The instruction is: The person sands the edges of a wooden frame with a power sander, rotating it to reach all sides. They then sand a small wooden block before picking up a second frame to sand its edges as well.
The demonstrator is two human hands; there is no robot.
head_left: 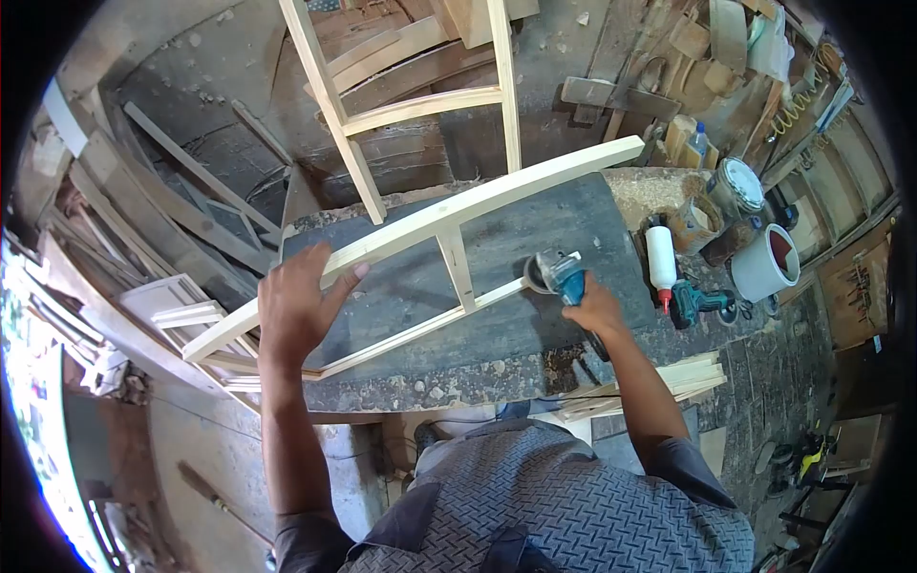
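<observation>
A pale wooden frame (516, 186) lies tilted across the dark workbench top (392, 296), its thick long rail joined to a thinner rail by a short crosspiece (457, 267). My left hand (294, 304) grips the long rail toward its left end, fingers over the wood and thumb pointing right. In my right hand (596, 307) is a teal angle grinder (567, 279), fingers wrapped round its body. The grinder's round disc (537, 274) is right at the right end of the thinner rail.
Right of the frame stand a white glue bottle (660, 256), a teal cordless drill (699, 304), a white bucket (766, 262) and a paint can (740, 185). Another wooden frame (420, 109) leans beyond the bench. Wood strips (683, 380) lie by my right forearm; more timber is stacked at left.
</observation>
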